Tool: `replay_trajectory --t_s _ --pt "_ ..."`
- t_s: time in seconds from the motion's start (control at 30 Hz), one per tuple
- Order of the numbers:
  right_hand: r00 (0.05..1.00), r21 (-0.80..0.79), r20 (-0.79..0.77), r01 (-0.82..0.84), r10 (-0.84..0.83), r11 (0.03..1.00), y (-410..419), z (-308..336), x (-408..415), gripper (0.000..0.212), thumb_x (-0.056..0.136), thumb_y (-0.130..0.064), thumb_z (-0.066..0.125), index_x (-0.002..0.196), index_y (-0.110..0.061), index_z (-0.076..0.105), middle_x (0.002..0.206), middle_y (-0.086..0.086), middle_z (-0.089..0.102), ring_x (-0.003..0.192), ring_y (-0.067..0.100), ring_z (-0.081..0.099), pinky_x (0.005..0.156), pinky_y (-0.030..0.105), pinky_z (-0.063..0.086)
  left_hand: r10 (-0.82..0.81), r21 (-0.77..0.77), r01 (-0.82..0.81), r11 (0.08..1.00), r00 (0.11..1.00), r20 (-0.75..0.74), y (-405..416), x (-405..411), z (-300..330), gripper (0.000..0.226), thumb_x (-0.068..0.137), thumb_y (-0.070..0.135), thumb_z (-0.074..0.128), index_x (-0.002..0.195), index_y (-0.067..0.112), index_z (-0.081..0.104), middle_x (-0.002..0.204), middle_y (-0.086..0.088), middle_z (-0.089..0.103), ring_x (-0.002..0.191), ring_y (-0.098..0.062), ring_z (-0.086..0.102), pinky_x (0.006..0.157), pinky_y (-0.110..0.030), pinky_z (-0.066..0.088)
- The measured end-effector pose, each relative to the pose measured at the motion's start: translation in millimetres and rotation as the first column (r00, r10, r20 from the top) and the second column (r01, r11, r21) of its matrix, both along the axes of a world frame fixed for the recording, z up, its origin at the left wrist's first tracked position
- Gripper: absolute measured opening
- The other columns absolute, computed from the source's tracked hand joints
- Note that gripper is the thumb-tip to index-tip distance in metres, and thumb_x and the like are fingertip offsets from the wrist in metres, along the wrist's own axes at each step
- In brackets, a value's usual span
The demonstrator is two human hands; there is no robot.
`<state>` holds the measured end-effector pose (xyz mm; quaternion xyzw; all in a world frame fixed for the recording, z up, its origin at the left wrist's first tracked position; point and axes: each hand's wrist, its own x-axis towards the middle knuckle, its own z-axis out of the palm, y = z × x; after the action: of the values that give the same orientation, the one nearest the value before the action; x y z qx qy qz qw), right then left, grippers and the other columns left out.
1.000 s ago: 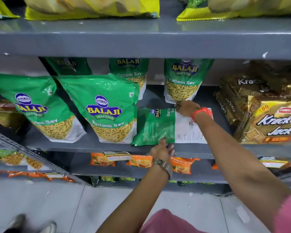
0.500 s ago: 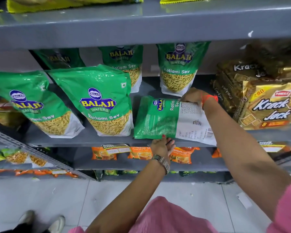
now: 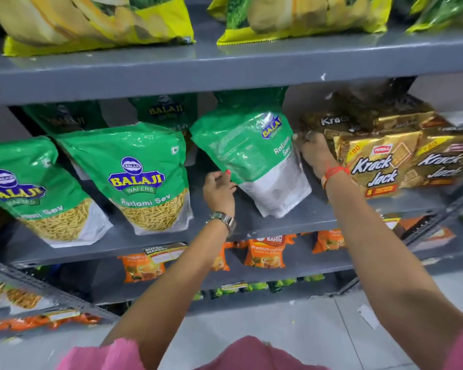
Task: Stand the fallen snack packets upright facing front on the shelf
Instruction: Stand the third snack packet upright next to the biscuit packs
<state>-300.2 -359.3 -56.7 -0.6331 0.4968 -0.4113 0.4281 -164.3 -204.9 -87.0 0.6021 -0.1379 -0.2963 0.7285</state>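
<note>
A green Balaji Ratlami Sev packet (image 3: 247,156) stands tilted on the grey middle shelf (image 3: 292,222), its printed back side towards me and its white bottom resting on the shelf. My left hand (image 3: 219,190) grips its lower left edge. My right hand (image 3: 314,153) holds its right edge, beside the biscuit packs. Two more Sev packets (image 3: 142,177) (image 3: 27,193) stand upright facing front to the left. Others stand behind in shadow.
Gold Krack Jack biscuit packs (image 3: 380,166) crowd the shelf right of my right hand. Yellow snack bags (image 3: 96,20) lie on the shelf above. Orange packets (image 3: 265,252) sit on the lower shelf. The upper shelf edge (image 3: 225,73) hangs close over the packet.
The packet lay flat on the shelf a second ago; both hands have raised it to a tilted standing position, its top now near the upper shelf.
</note>
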Motion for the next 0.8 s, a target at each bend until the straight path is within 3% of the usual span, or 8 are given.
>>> replay_trajectory --t_s 0.1,0.2,0.27,0.4,0.47,0.57,0.67,0.8 --pt "0.986 0.063 0.166 0.006 -0.016 0.998 4 -16 -1 0.030 0.087 -0.004 0.047 0.061 -0.018 0.053 0.069 -0.005 0.053 0.076 0.013 0.047 0.073 0.028 0.040 0.055 0.004 -0.055 0.998 0.994 0.093 -15 13 12 0.032 0.086 0.007 0.055 0.060 0.024 0.047 0.066 0.003 0.053 0.064 -0.019 0.052 0.061 -0.034 0.053" --pt "0.956 0.182 0.287 0.009 -0.062 0.983 15 -26 6 0.033 0.089 -0.001 0.042 0.064 -0.021 0.051 0.069 0.000 0.052 0.069 0.013 0.048 0.065 0.026 0.041 0.061 0.023 -0.066 0.998 0.981 0.185 -28 25 19 0.031 0.086 0.012 0.056 0.060 0.027 0.046 0.066 0.007 0.053 0.078 -0.023 0.053 0.080 -0.048 0.052" --pt "0.942 0.219 0.326 0.004 -0.077 0.976 23 -40 8 0.037 0.091 0.002 0.036 0.062 -0.018 0.048 0.067 0.001 0.050 0.065 0.012 0.046 0.062 0.026 0.042 0.052 0.069 -0.069 0.995 0.974 0.219 -31 27 16 0.030 0.086 0.017 0.057 0.061 0.029 0.044 0.065 0.008 0.052 0.078 -0.023 0.054 0.080 -0.051 0.054" --pt "0.928 0.270 0.357 0.006 -0.106 0.963 18 -48 13 0.023 0.091 -0.007 0.040 0.074 -0.015 0.054 0.085 0.012 0.058 0.082 0.023 0.054 0.087 0.047 0.049 0.074 0.064 -0.098 0.993 0.951 0.301 -28 26 17 0.008 0.084 0.021 0.060 0.082 0.015 0.055 0.082 -0.010 0.062 0.082 -0.028 0.059 0.081 -0.049 0.054" --pt "0.910 0.315 0.396 -0.005 -0.126 0.949 23 -41 9 0.019 0.095 -0.011 0.039 0.081 -0.014 0.053 0.085 0.007 0.059 0.078 0.019 0.057 0.085 0.041 0.050 0.114 0.061 -0.143 0.988 0.933 0.341 -22 19 16 0.031 0.081 0.023 0.064 0.101 0.004 0.051 0.095 -0.016 0.059 0.081 -0.030 0.058 0.073 -0.035 0.051" --pt "0.901 0.311 0.422 -0.037 -0.104 0.950 25 -44 3 0.021 0.097 -0.015 0.035 0.090 -0.009 0.054 0.096 0.005 0.061 0.076 0.014 0.058 0.083 0.033 0.050 -0.003 0.017 -0.006 1.000 0.857 0.516 -9 -3 14 0.041 0.072 0.037 0.070 0.091 0.014 0.041 0.081 -0.005 0.047 0.066 -0.020 0.047 0.056 -0.030 0.039" --pt "0.927 0.265 0.375 -0.096 -0.011 0.959 29 -53 -4 0.024 0.095 -0.006 0.036 0.103 -0.002 0.058 0.094 0.009 0.064 0.078 0.017 0.059 0.064 0.018 0.055 -0.231 0.166 0.160 0.973 0.693 0.683 -5 -25 9 0.057 0.062 0.042 0.076 0.098 0.011 0.044 0.096 -0.005 0.049 0.085 -0.019 0.050 0.068 -0.031 0.044" --pt "0.923 0.248 0.354 -0.246 0.149 0.937 46 -63 -13 0.027 0.089 -0.001 0.046 0.096 -0.027 0.051 0.083 0.001 0.062 0.070 0.013 0.056 0.058 0.021 0.047 -0.202 0.183 0.104 0.978 0.698 0.686 -6 -42 15 0.088 0.046 0.057 0.074 0.112 0.009 0.042 0.116 -0.008 0.048 0.108 -0.024 0.048 0.084 -0.035 0.046"
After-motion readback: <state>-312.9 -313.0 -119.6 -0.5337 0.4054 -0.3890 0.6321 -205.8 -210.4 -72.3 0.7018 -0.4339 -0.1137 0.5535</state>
